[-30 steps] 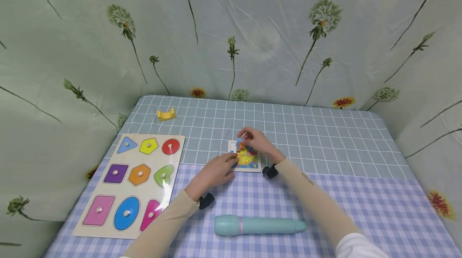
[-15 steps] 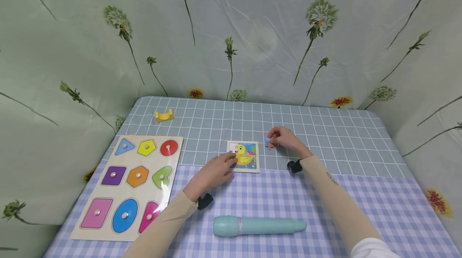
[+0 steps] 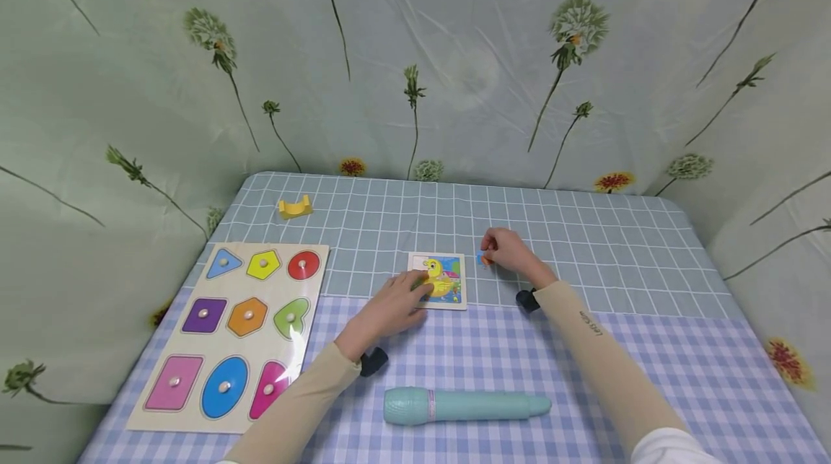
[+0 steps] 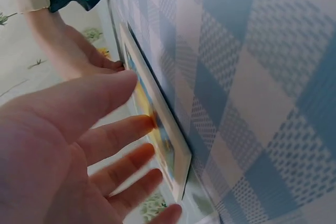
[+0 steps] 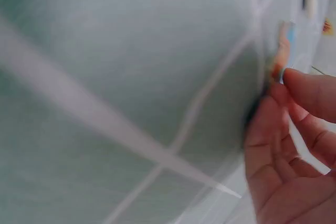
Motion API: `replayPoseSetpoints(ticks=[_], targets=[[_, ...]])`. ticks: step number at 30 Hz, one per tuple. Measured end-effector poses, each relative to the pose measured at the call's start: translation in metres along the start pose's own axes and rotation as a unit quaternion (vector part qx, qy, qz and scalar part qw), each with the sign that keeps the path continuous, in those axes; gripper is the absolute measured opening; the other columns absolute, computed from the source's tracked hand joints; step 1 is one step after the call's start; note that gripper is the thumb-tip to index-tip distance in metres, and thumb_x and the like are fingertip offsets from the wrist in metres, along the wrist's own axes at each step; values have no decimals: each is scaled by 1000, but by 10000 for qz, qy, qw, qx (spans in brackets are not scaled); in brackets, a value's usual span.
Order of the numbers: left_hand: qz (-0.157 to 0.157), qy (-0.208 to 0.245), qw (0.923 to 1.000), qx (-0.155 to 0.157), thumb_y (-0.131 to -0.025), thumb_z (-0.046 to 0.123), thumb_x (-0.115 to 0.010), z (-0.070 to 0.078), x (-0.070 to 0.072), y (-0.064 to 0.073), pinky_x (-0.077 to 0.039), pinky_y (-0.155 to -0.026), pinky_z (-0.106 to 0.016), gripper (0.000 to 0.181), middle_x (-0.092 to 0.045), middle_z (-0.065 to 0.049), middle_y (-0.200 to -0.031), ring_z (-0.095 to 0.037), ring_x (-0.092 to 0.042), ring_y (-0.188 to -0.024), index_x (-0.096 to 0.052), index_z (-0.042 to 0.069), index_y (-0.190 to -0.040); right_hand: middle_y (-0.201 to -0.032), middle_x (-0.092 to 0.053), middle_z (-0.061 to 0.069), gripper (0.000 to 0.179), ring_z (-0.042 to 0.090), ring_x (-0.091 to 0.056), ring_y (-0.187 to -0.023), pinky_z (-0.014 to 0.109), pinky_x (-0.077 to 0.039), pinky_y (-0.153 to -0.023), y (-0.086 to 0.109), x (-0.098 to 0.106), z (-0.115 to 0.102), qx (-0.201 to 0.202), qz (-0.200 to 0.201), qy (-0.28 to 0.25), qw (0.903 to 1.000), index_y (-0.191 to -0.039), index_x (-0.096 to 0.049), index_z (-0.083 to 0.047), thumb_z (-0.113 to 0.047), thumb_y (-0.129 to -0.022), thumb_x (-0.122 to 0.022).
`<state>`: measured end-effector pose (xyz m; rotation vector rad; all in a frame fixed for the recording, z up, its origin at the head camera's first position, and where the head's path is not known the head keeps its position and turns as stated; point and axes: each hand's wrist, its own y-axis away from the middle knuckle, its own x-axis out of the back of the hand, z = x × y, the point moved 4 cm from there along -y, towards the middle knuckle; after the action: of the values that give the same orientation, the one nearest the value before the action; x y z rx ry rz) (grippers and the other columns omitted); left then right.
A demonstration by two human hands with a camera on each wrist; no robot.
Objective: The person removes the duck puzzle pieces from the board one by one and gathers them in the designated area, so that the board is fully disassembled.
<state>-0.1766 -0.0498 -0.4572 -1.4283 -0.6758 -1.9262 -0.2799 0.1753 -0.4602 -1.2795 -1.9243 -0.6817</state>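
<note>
A small framed jigsaw puzzle (image 3: 458, 281) with a yellow duck lies mid-table. Over its left side, my left hand (image 3: 393, 303) has its fingers spread and fairly straight, fingertips at the picture; the left wrist view shows the hand (image 4: 100, 150) beside the wooden frame (image 4: 181, 161). Right of the puzzle, my right hand (image 3: 509, 250) pinches a blue and orange puzzle piece (image 3: 483, 259) between thumb and forefinger, low over the grey grid cloth. In the right wrist view that piece (image 5: 283, 51) pokes out past the fingertips.
A shape board (image 3: 262, 363) with knobbed pieces lies on the left. A yellow curved block (image 3: 295, 208) sits at the far left. A turquoise toy microphone (image 3: 480, 406) lies across the checked cloth (image 3: 623, 377) in front. Behind the table hangs a dandelion-print curtain (image 3: 467, 74).
My right hand has moved right from the puzzle, carrying the piece down near the grid cloth. My left hand has shifted slightly up and right over the picture.
</note>
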Motion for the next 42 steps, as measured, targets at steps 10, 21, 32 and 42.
replayPoseSetpoints(ticks=[10,21,32,42], targets=[[-152,71,9998,-112,-96,24,-58,0,-5,-2,-30,-108,-42,48,-37,-14,-146,-30,-35,-134,-49,5,-139,-91,-59,11,22,23,-55,-79,32,-47,-68,-1,-16,-47,723,-577,-648,9936,-108,-64,3,3,-86,-61],[-263,-358,9990,0,-96,27,-59,4,-4,-7,-37,-103,-45,50,-40,-17,-144,-33,-38,-131,-49,6,-140,-104,-46,10,39,20,-40,-82,33,-39,-72,-4,-48,-68,1333,-1121,513,9834,-127,-63,-10,-3,-89,-65],[-206,-509,9985,68,-95,22,-60,9,-2,-8,-44,-97,-43,45,-44,-19,-140,-33,-43,-127,-53,5,-136,-109,-52,11,39,24,-49,-94,40,-43,-82,-3,-51,-68,1212,-954,255,9877,-123,-61,-14,2,-87,-63],[-268,-433,9987,80,-94,20,-61,8,-2,-10,-43,-98,-41,43,-46,-15,-139,-33,-42,-127,-55,7,-134,-88,-61,8,19,16,-53,-74,29,-43,-67,-12,-47,-61,443,-388,-1038,9929,-104,-62,-5,5,-88,-58]])
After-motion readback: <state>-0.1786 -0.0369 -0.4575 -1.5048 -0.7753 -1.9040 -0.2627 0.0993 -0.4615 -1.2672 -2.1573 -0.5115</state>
